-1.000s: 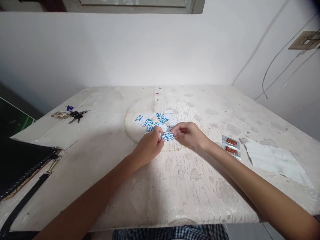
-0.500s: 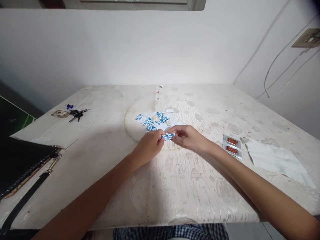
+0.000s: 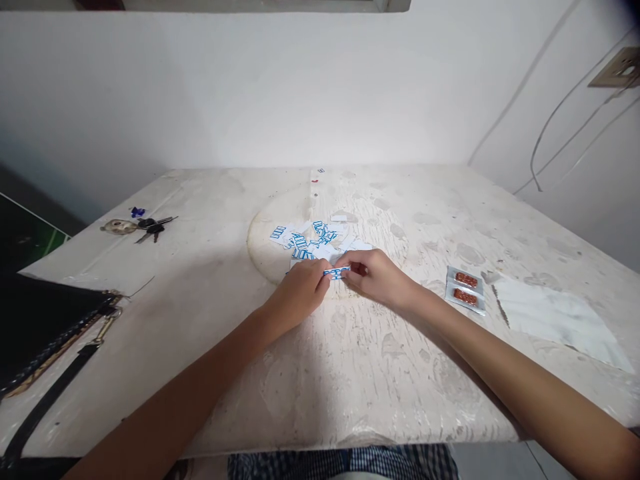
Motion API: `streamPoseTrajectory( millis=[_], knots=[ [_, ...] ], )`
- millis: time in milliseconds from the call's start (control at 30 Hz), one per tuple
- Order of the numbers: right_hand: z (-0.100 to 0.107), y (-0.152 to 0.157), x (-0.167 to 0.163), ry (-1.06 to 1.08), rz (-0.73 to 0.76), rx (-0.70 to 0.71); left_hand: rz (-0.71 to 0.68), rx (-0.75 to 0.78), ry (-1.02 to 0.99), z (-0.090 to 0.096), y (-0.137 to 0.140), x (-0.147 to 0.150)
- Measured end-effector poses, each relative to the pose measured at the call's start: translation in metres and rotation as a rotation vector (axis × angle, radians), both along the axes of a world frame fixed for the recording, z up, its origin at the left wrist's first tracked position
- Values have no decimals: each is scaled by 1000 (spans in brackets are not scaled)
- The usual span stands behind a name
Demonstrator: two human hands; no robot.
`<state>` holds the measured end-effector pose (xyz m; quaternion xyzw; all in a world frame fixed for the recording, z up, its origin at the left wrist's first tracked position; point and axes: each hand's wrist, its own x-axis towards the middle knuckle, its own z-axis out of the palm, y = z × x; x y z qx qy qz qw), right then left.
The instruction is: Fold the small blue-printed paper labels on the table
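Between my two hands is a small white paper piece (image 3: 337, 273) with blue printed marks. My left hand (image 3: 304, 288) pinches its left end, and my right hand (image 3: 373, 275) pinches the right end. Just beyond my fingers lies a loose pile of similar paper pieces (image 3: 303, 244), some blank and white, others with blue outlines. One blank white strip (image 3: 339, 218) lies apart at the pile's far side. My hands cover the near part of the pile.
Two red-brown tablet packs (image 3: 466, 288) lie right of my right forearm, beside a white cloth (image 3: 555, 317). Keys (image 3: 153, 227) rest at the left. A black bag (image 3: 45, 327) with a strap sits at the near left. A white wall (image 3: 310, 93) rises behind the table.
The view has shifted very slightly. Both hands keep hold of the paper piece in nearly the same place, and the pile looks unchanged.
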<state>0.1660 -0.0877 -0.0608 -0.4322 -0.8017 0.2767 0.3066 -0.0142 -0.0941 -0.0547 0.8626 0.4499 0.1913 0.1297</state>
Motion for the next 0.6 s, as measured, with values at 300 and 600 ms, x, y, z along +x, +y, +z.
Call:
streamPoseTrajectory(
  millis=[300,600],
  knots=[
    [8,-4,-2,-46,9,-17,39,-51,-43,-2,1,1],
    [9,-4,-1,-29,40,30,45,-77,-71,-1,1,1]
  ],
)
